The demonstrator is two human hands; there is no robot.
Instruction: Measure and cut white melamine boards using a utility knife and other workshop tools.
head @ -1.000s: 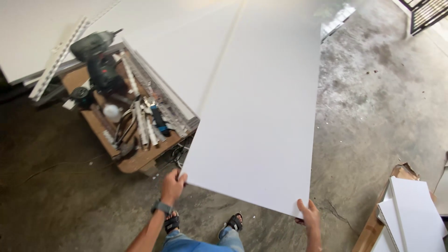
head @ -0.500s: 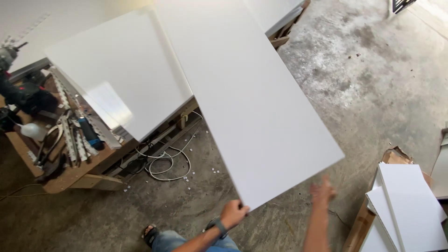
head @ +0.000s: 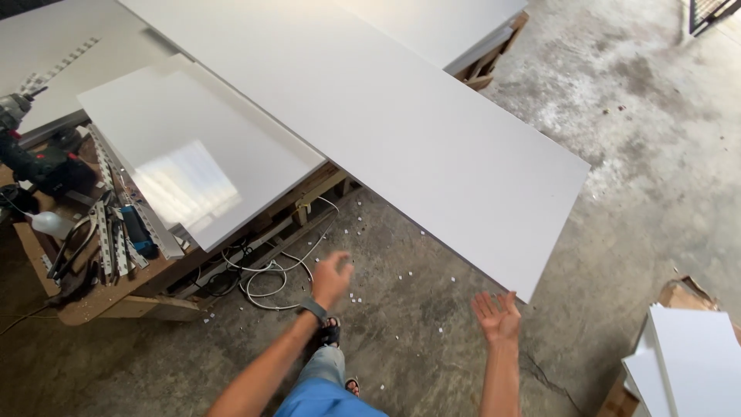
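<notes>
Nearest us, our left hand (head: pixel 332 276) and right hand (head: pixel 498 315) hang with fingers spread wide and holding nothing, just short of the near corner of the long white panel (head: pixel 370 116). The panel is smooth, matte and unmarked, its long axis running from that corner up and away to the left. It lies across a smaller glossy white board (head: pixel 193 154) on a wooden pallet (head: pixel 309 197), with a power drill (head: pixel 35 154) and metal brackets (head: pixel 116 232) on a wooden cart (head: pixel 100 293) left of the panel.

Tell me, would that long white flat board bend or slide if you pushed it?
The long white flat board probably stays stiff: its end juts past the wooden pallet stack without sagging. Its glossy face looks slippery, so it may slide. It likely feels heavy.
</notes>
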